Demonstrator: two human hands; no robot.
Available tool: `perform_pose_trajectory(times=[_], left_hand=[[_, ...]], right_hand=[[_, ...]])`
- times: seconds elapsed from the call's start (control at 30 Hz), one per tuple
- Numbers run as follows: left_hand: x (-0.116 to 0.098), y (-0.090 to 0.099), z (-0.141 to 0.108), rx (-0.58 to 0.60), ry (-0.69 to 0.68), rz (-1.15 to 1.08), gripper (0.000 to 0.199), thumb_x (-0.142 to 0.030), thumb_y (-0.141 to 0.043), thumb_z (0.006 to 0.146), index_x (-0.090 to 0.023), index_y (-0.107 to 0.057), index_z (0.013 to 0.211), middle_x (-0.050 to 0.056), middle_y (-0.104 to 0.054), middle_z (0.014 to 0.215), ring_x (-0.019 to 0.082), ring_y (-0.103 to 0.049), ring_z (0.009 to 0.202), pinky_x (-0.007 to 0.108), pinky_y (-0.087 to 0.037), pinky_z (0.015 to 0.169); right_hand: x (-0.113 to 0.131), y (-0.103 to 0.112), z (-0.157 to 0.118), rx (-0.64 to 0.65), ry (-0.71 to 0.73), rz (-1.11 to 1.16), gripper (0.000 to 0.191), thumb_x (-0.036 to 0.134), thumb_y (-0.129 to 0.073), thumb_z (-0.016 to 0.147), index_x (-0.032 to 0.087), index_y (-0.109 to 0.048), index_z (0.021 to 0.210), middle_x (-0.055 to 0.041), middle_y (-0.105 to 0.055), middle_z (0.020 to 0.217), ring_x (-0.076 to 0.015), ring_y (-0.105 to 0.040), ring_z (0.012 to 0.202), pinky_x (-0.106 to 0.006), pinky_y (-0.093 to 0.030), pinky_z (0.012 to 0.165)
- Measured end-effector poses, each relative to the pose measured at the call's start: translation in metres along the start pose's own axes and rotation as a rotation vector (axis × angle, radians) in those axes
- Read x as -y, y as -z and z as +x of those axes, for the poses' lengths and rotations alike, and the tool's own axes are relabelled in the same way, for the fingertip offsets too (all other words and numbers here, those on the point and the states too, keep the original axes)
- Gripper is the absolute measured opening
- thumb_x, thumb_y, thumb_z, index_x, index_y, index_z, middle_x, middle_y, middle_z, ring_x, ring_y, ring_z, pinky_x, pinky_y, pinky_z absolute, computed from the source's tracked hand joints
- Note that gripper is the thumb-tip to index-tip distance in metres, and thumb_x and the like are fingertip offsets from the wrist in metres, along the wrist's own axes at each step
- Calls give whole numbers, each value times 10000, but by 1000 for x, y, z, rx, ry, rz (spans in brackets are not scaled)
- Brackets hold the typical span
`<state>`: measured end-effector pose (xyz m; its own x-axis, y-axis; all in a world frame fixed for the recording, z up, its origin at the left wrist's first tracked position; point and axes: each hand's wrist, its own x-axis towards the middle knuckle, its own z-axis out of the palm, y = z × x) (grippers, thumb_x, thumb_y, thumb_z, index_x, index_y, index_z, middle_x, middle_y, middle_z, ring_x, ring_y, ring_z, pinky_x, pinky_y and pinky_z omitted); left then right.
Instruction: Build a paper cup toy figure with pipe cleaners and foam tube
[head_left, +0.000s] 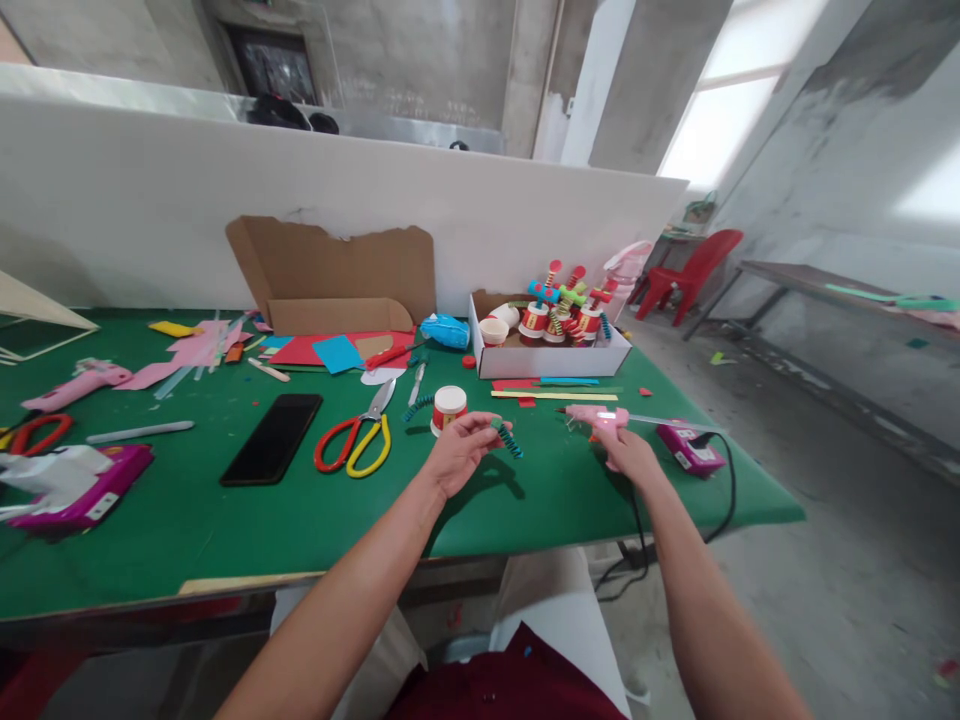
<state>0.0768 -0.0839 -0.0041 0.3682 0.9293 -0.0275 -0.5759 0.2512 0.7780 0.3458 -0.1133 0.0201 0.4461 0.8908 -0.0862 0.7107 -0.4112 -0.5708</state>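
Note:
My left hand (463, 452) pinches one end of a dark green coiled strip (510, 440) above the green table. Just behind that hand stands a red paper cup (450, 408) with a white top, and another green coil (418, 408) sticks out from its left side. My right hand (628, 455) is wrapped round the handle of a pink glue gun (600, 416), whose nozzle points left. A clear glue stick (649, 420) extends from the gun's back end.
Scissors (360, 440) and a black phone (271, 440) lie left of the cup. A white box (555, 362) of decorated cups stands behind. A purple box (690, 448) with a black cable sits at right. Paper scraps (202, 350) lie at the back left.

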Motion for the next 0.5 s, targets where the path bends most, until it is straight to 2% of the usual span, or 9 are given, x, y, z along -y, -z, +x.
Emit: perform_pose_trajectory(times=[0.1,0.13,0.2,0.27,0.3,0.33,0.4,0.47,0.5], left_hand=[[-1,0,-1,3,-11,-13,407,-337,-892,490,-161,-680,790,61,-744,840,165,-673,770,310,-500,761],[-2,-1,-1,3,-18,-9,407,-339,-891,493,-163,-677,791,58,-743,833,166,-673,771,309,-496,759],[-3,-2,-2,10,-45,28,394,-346,-880,516,-167,-671,799,55,-741,826,176,-672,789,316,-490,762],[-5,-4,-4,22,-101,100,362,-346,-863,551,-172,-672,805,55,-737,832,193,-669,835,328,-484,781],[-6,-5,-6,25,-134,141,341,-344,-854,568,-175,-677,805,56,-735,847,200,-664,863,331,-481,792],[-8,-7,-8,23,-168,181,316,-339,-846,582,-179,-684,800,59,-733,874,205,-657,893,330,-478,799],[-11,-10,-12,7,-235,247,267,-327,-836,597,-189,-704,782,67,-719,950,214,-634,951,321,-476,799],[-15,-11,-16,-13,-296,297,225,-313,-831,602,-197,-724,763,75,-691,1027,222,-606,1003,307,-475,794],[-17,-11,-17,-20,-317,315,211,-304,-831,602,-200,-733,756,78,-675,1056,224,-593,1021,300,-476,790]], right_hand=[[0,7,7,15,-37,-225,324,448,-505,818,181,-617,673,-111,-628,608,-261,-646,747,-326,-422,673],[3,10,7,-18,-61,-271,344,465,-499,827,166,-635,724,-151,-654,690,-286,-653,804,-350,-429,702],[12,12,1,-162,-71,-300,394,506,-484,835,147,-645,820,-210,-666,881,-321,-640,892,-396,-438,748],[26,9,-10,-302,30,-159,388,514,-486,834,157,-632,875,-192,-656,984,-303,-618,929,-402,-444,788],[34,5,-17,-289,128,-1,365,503,-478,841,171,-627,866,-152,-663,965,-271,-611,916,-384,-447,807],[44,0,-25,-204,212,201,362,514,-476,840,184,-625,846,-110,-672,916,-241,-609,882,-367,-451,817],[63,-12,-41,126,341,587,362,544,-564,786,201,-643,869,-60,-685,922,-207,-601,906,-334,-454,852],[80,-25,-55,468,375,842,386,542,-642,741,213,-670,943,-42,-692,982,-191,-602,938,-318,-448,873],[87,-30,-60,574,373,906,397,531,-677,720,216,-681,962,-37,-691,989,-183,-600,936,-310,-444,869]])
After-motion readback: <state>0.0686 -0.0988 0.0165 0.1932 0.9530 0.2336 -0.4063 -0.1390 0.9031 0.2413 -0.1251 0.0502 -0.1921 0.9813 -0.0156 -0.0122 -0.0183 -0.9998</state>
